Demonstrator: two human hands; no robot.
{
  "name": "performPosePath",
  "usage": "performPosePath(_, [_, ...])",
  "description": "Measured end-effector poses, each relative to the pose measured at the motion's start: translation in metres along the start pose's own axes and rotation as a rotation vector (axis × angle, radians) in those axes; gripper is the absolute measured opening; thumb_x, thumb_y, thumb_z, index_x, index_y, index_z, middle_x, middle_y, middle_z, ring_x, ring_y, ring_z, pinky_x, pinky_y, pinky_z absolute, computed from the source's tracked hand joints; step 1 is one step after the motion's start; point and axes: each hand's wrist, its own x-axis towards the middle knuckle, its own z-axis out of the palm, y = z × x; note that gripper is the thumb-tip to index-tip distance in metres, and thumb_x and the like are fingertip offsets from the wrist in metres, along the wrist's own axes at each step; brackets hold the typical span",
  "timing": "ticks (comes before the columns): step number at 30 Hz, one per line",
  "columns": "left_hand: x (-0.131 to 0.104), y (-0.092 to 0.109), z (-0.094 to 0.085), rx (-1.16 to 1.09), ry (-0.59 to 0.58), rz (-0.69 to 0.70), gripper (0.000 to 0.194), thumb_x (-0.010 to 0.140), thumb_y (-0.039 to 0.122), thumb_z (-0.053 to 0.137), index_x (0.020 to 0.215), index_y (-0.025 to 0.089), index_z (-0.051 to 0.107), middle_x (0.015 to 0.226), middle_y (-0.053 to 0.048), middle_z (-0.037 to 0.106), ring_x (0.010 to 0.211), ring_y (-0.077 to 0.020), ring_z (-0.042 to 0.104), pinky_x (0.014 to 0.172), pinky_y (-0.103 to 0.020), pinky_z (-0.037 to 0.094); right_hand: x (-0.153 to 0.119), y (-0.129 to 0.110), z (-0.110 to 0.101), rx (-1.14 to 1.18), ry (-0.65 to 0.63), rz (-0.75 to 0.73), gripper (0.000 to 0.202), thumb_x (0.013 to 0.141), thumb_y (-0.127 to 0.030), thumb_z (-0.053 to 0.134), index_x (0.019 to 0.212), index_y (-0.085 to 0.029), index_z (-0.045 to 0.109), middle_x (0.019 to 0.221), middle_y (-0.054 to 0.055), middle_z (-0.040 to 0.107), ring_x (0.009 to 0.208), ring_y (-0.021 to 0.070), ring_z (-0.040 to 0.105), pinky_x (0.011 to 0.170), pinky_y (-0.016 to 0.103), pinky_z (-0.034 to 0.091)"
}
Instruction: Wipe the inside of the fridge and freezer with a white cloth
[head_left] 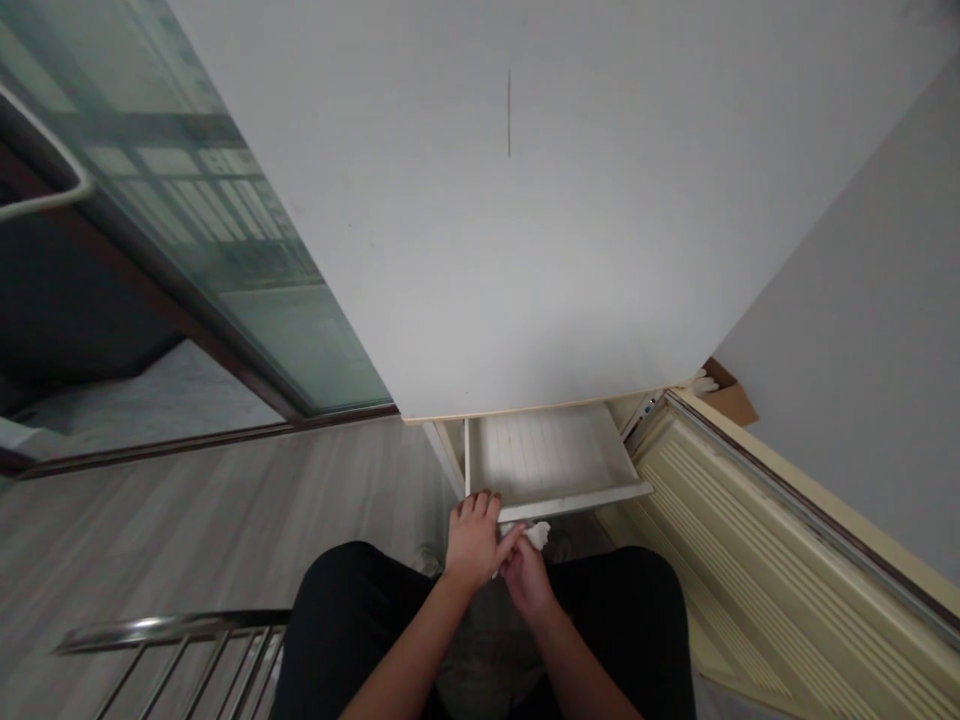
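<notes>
A shallow white drawer (555, 450) is pulled out below the white surface, and its inside shows no contents. My left hand (474, 538) grips the drawer's front left corner, fingers curled over the edge. Just under the drawer front, my right hand (527, 575) is closed on a crumpled white cloth or tissue (538, 535). The two hands are close together, with the left thumb beside the right fingers. Part of the cloth is hidden by the fingers.
Above the drawer is a large white tabletop (525, 230). A cream panelled door (772, 560) stands at right, near a cardboard box (733, 400). Glass sliding doors (292, 330) are at left. A metal rail (180, 630) lies low at left, beside my knees.
</notes>
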Motion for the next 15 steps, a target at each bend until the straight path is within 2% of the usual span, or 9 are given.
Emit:
performPosePath(3, [-0.001, -0.001, 0.000, -0.003, -0.001, 0.002, 0.052, 0.098, 0.056, 0.043, 0.127, 0.016, 0.059, 0.125, -0.013, 0.062, 0.116, -0.0314, 0.053, 0.095, -0.046, 0.040, 0.007, 0.005, 0.012, 0.007, 0.134, -0.094, 0.031, 0.059, -0.047, 0.071, 0.077, -0.025, 0.060, 0.077, 0.005, 0.070, 0.091, 0.0304, 0.069, 0.072, 0.040, 0.059])
performPosePath(6, [-0.003, -0.001, 0.000, -0.015, 0.004, 0.009, 0.052, 0.098, 0.056, 0.044, 0.126, 0.015, 0.059, 0.126, -0.014, 0.062, 0.116, -0.0311, 0.053, 0.096, -0.047, 0.041, 0.018, -0.005, 0.003, 0.036, 0.289, -0.142, 0.025, 0.056, -0.040, 0.071, 0.072, -0.024, 0.059, 0.071, 0.004, 0.068, 0.078, 0.0274, 0.068, 0.069, 0.039, 0.058])
performPosePath(8, [-0.004, -0.001, 0.000, -0.019, 0.005, 0.013, 0.054, 0.098, 0.058, 0.044, 0.126, 0.015, 0.060, 0.125, -0.014, 0.063, 0.115, -0.0311, 0.053, 0.095, -0.047, 0.041, 0.023, -0.024, -0.021, 0.050, 0.342, -0.141, 0.023, 0.057, -0.036, 0.070, 0.073, -0.023, 0.060, 0.068, 0.002, 0.068, 0.069, 0.0245, 0.066, 0.065, 0.037, 0.057])
performPosePath(11, [-0.003, 0.000, 0.000, -0.018, 0.009, 0.003, 0.055, 0.097, 0.060, 0.044, 0.124, 0.016, 0.061, 0.121, -0.013, 0.064, 0.112, -0.0314, 0.055, 0.094, -0.048, 0.043, 0.026, -0.067, -0.078, 0.073, 0.389, -0.180, 0.028, 0.055, -0.035, 0.074, 0.077, -0.022, 0.061, 0.074, -0.001, 0.071, 0.072, 0.0211, 0.067, 0.069, 0.033, 0.057])
performPosePath(13, [-0.002, -0.001, 0.001, -0.020, 0.019, -0.001, 0.051, 0.097, 0.056, 0.046, 0.123, 0.015, 0.062, 0.121, -0.013, 0.065, 0.113, -0.0309, 0.055, 0.095, -0.048, 0.043, 0.029, -0.094, -0.118, 0.063, 0.377, -0.151, 0.025, 0.055, -0.033, 0.075, 0.075, -0.021, 0.063, 0.069, 0.000, 0.070, 0.070, 0.0213, 0.068, 0.067, 0.032, 0.056])
performPosePath(15, [-0.002, -0.001, 0.002, -0.030, 0.043, -0.001, 0.046, 0.098, 0.052, 0.048, 0.123, 0.016, 0.063, 0.123, -0.012, 0.065, 0.115, -0.0299, 0.055, 0.097, -0.047, 0.042, 0.034, -0.112, -0.146, 0.068, 0.377, -0.125, 0.024, 0.058, -0.035, 0.073, 0.076, -0.021, 0.065, 0.068, 0.000, 0.071, 0.067, 0.0218, 0.068, 0.063, 0.033, 0.056])
